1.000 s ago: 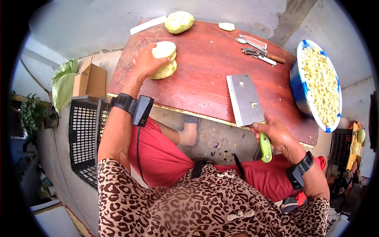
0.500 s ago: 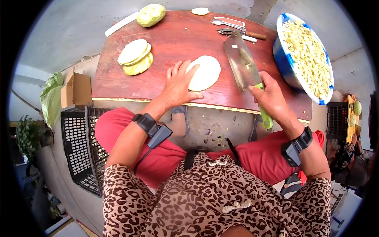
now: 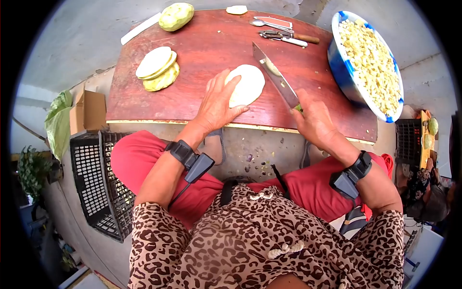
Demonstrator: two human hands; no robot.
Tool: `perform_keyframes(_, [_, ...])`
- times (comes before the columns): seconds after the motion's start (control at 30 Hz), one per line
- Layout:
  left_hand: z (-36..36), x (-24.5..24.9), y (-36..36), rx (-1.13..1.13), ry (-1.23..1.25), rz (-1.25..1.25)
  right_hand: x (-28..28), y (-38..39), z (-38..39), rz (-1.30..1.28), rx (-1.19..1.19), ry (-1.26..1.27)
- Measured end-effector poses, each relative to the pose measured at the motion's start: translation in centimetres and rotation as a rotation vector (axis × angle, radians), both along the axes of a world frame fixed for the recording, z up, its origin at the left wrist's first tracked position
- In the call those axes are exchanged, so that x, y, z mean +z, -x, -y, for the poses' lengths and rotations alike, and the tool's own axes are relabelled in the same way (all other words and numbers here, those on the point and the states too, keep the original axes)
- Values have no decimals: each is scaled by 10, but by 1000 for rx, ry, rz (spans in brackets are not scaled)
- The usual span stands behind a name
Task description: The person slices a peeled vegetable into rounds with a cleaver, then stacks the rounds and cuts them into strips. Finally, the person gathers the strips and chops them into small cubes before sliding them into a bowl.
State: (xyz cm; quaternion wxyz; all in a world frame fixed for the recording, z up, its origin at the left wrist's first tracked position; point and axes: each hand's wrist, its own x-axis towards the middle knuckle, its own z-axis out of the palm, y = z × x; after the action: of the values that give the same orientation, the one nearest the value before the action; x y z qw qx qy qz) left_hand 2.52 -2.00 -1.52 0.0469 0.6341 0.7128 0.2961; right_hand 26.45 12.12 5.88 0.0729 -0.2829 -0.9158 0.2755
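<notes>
A pale, round slab of peeled vegetable (image 3: 250,85) lies near the front middle of the table. My left hand (image 3: 215,103) grips its left side, thumb along the near edge and fingers at the back. In my right hand (image 3: 315,118) is a cleaver (image 3: 284,86), its green handle mostly covered by my fingers. The blade stands nearly edge-down just right of the slab, apart from it, with a pale bit stuck to its side. To the left lies a stack of cut slices (image 3: 156,65). Behind it, a whole peeled vegetable (image 3: 176,17) sits at the far edge.
At the right of the red table (image 3: 207,45) a blue-and-white basin (image 3: 342,79) is heaped with diced pieces. A peeler (image 3: 275,34), a spoon (image 3: 260,22) and a knife lie at the back. A black crate (image 3: 91,178) stands on the floor at left. Another person (image 3: 426,192) is at far right.
The cleaver has swung left toward the slab and turned from showing its flat side to nearly edge-down. My left hand stays on the slab. The whole view has shifted slightly.
</notes>
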Motion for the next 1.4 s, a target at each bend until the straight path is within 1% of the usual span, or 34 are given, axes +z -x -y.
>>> perform_keyframes(0.03, [-1,0,-1,-31,1,40,0,1,0,14,3,16])
perform_keyframes(0.13, [-6,-1,-9,-93,21,31,-1,5,0,43,10,45])
perform_keyframes(0.33, [-8,-3,-7,-80,-1,-14,-1,5,-7,93,-27,72])
perform_keyframes(0.43, [-9,-2,-9,-64,9,-58,3,8,-4,118,-55,88])
perform_keyframes(0.53, [-8,4,-15,-28,1,-204,-2,7,-4,107,-43,63])
perform_keyframes(0.63, [-14,9,-20,-51,-67,-269,1,8,-2,124,-50,39])
perform_keyframes(0.73, [-26,13,-28,-144,-79,-154,10,10,3,126,-46,-13])
perform_keyframes(0.83, [-35,12,-35,-165,-86,-84,15,12,8,123,-11,-73])
perform_keyframes(0.9, [-38,10,-36,-157,-86,-118,11,11,10,113,16,-120])
perform_keyframes(1.0, [-40,9,-37,-152,-76,-140,11,11,9,165,28,-101])
perform_keyframes(1.1, [-40,12,-38,-151,-42,-154,12,12,8,134,54,-99])
perform_keyframes(1.2, [-40,12,-39,-145,-38,-180,18,14,9,181,68,-105])
perform_keyframes(1.4, [-40,10,-39,-132,-21,-197,23,18,8,195,104,-95])
